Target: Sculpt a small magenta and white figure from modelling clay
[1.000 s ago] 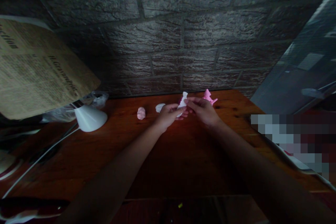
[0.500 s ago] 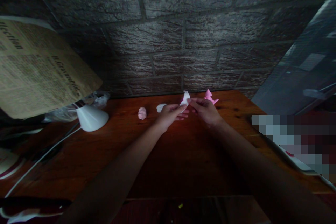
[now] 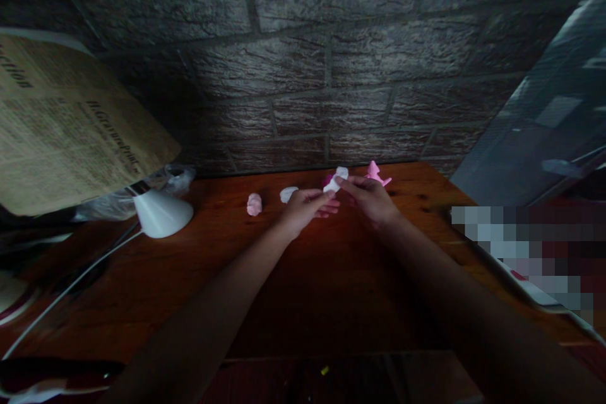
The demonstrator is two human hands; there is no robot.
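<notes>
Above the back of the table, both hands hold one soft white piece of what looks like modelling clay (image 3: 339,174). My left hand (image 3: 308,209) pinches its lower end between thumb and fingers. From the right, my right hand (image 3: 368,197) grips its side with thumb and forefinger. A small purple thing (image 3: 327,180) shows just behind the white piece, partly hidden. Beyond my right hand stands a pink pointed figure (image 3: 375,172), its lower part covered by the hand. Left of my left hand lie another white lump (image 3: 288,194) and a pale pink lump (image 3: 254,204).
A lamp with a newspaper-print shade (image 3: 71,126) and white base (image 3: 163,213) stands at the left, its cable (image 3: 71,297) running forward. Clear plastic (image 3: 177,178) lies behind it. A brick-patterned wall (image 3: 293,63) closes the wooden table's (image 3: 199,303) back; a grey panel (image 3: 525,120) stands right.
The white piece stood up with a thin ragged tip; its top is now rounder and folded over to the right. Both hands stay nearly in place. The view has shifted slightly.
</notes>
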